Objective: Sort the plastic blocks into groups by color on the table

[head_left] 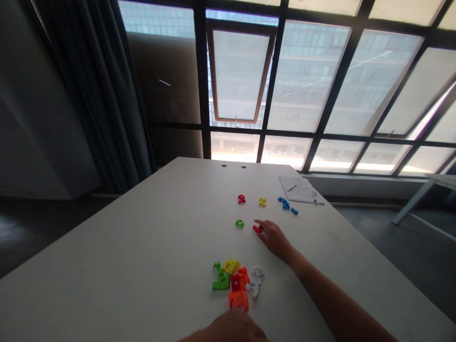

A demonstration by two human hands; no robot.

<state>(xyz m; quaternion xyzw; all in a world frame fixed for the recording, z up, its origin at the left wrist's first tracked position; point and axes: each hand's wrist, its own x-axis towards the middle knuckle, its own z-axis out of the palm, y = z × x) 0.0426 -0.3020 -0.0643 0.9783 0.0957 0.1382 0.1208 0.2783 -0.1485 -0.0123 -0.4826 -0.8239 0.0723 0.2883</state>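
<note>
My right hand (273, 238) reaches out over the white table, its thumb and fingers closed on a small red plastic piece (257, 229) at the table surface. The index finger sticks out past that piece. Left of it lies a green curved piece (240, 223). At the bottom edge, my left hand (231, 327) is against or just behind an orange piece (238, 299); its fingers are mostly hidden. Around that lie a green piece (221, 281), a yellow piece (231, 266), a red piece (235, 283) and white pieces (254, 287), heaped close together.
Farther out on the table (142, 247) lie another red piece (241, 199), a yellow Z-like piece (262, 202) and several blue pieces (285, 204). Paper sheets (302, 190) with pens rest near the right edge. Windows and a dark curtain (103, 95) stand behind.
</note>
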